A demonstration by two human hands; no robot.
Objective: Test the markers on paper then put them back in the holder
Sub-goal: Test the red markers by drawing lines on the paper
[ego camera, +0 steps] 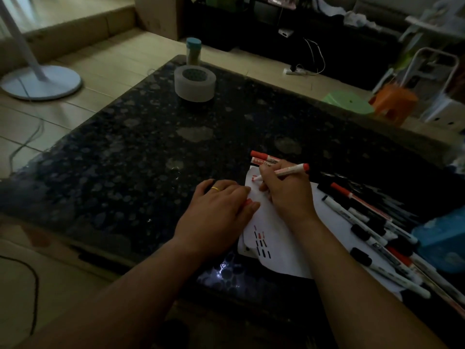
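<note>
A red marker [289, 170] rests its tip on the white paper [276, 253] at the near right of the dark table [125, 159]. The right hand [284, 192] pinches it. The left hand [221, 205] lies flat with relaxed fingers, pressing the paper's left edge. Loose markers [362, 217] lie to the right.

I wear a plain gold ring [214, 189] on a finger of my left hand [221, 205]; behind the ring, both forearms show bare.
</note>
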